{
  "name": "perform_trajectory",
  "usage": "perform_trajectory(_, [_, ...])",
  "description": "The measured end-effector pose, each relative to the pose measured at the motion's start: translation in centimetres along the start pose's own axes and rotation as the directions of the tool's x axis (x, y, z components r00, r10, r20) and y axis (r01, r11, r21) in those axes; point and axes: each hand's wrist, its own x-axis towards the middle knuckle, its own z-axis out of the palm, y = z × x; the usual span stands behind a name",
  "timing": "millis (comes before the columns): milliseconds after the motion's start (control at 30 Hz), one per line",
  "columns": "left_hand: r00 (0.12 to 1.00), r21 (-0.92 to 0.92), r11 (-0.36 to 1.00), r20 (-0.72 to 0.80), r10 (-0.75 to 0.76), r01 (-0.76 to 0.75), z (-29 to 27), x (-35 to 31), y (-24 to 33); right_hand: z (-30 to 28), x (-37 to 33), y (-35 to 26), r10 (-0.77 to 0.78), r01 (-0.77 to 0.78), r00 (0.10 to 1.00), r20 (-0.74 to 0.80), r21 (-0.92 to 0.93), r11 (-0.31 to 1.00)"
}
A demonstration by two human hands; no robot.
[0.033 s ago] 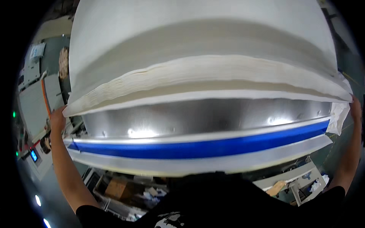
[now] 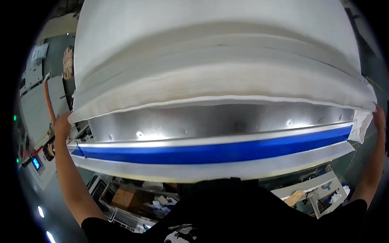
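Note:
A wide stack of white fabric [image 2: 219, 79] spans the view, with its near edge hanging over a shiny metal plate [image 2: 227, 117]. My left hand [image 2: 63, 126] grips the fabric's near left corner, fingers closed and partly hidden by the cloth. At the far right my right hand [image 2: 379, 117] pinches the near right corner. Both arms are stretched wide apart. A blue strip [image 2: 210, 155] runs along the plate's near side, with a pale grey ledge [image 2: 202, 172] in front of it. Neither hand touches the metal.
Crumpled white material [image 2: 362, 126] hangs beside the right end of the plate. Below the ledge, a brown cardboard box [image 2: 122, 197] stands at left and a pale frame [image 2: 320, 198] at right. A small lit screen [image 2: 36, 163] is at far left.
The fabric's near edge, rippled with many layers before, now looks smoother, and a raised fold line shows behind it. Both hands stay at the corners.

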Motion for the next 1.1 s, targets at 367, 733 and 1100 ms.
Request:
perform_trajectory(367, [0.734,0.130,0.939,0.661,0.158,-0.320,15.2,-11.0,7.9,8.5,-14.8,-9.8,0.126,0.055,0.891,0.437,-0.378,0.924])
perform_trajectory(733, [0.650,0.129,0.964,0.758,0.055,-0.233,21.4,-10.5,11.2,16.7,-16.6,-2.2,0.055,0.192,0.857,0.513,-0.417,0.888])
perform_trajectory(1100, [0.916,0.064,0.947,0.237,-0.322,0.316,18.9,-10.0,5.4,17.4,-19.8,-3.3,0.187,0.033,0.848,0.496,-0.401,0.915])
